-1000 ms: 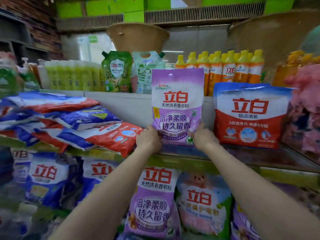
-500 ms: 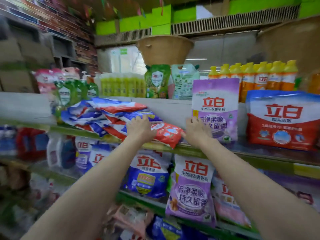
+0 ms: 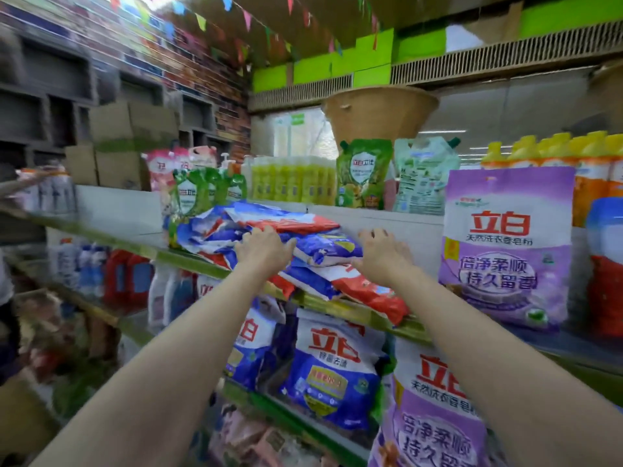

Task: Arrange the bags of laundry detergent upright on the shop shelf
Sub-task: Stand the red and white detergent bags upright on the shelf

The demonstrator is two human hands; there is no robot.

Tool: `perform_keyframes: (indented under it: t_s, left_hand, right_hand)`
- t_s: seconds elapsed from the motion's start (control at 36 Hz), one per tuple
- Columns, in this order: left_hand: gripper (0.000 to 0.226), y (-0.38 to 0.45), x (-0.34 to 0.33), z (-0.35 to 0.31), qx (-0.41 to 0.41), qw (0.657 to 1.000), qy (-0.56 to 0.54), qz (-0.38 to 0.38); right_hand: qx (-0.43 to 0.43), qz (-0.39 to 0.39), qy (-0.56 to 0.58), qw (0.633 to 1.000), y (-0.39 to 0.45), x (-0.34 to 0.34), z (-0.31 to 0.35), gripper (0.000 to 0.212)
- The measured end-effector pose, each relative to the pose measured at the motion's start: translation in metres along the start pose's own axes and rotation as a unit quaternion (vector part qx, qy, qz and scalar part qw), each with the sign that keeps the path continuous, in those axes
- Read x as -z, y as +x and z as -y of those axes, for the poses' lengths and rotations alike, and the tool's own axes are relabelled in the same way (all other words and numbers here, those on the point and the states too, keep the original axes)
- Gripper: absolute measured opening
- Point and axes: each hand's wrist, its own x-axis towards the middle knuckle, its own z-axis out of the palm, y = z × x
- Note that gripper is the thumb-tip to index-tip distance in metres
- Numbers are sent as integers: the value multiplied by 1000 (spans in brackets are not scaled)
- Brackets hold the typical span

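Several blue-and-red detergent bags (image 3: 317, 247) lie flat in a heap on the green-edged shelf (image 3: 188, 261). My left hand (image 3: 264, 249) rests on top of the heap, fingers laid over a blue bag. Just right of it, my right hand (image 3: 384, 257) hovers with spread fingers over the heap's right end, above a red-and-white bag (image 3: 374, 294) that overhangs the shelf edge. A purple detergent bag (image 3: 505, 247) stands upright on the shelf to the right. At the frame's right edge stands a red-and-blue bag (image 3: 606, 264), also upright.
Green refill pouches (image 3: 364, 173), yellow bottles (image 3: 293, 178) and orange bottles (image 3: 593, 176) line the ledge behind. A woven basket (image 3: 377, 112) sits above. More blue bags (image 3: 333, 369) and purple bags (image 3: 435, 416) fill the shelf below. Cardboard boxes (image 3: 131, 129) stand at the left.
Both hands let go of the upright purple bag and moved left to the heap of flat bags. The view swung left and up.
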Motion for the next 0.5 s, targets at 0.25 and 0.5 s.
perform_keyframes:
  t_s: [0.25,0.5]
  left_hand:
    - [65,89,-13,-9,77,992,-88,35]
    - [56,137,-27,-18,154,978,-136,29]
  right_hand:
    - [42,-35,26,998,90,-20,-14,51]
    - [52,-39,48,997,133,-37,-30,48]
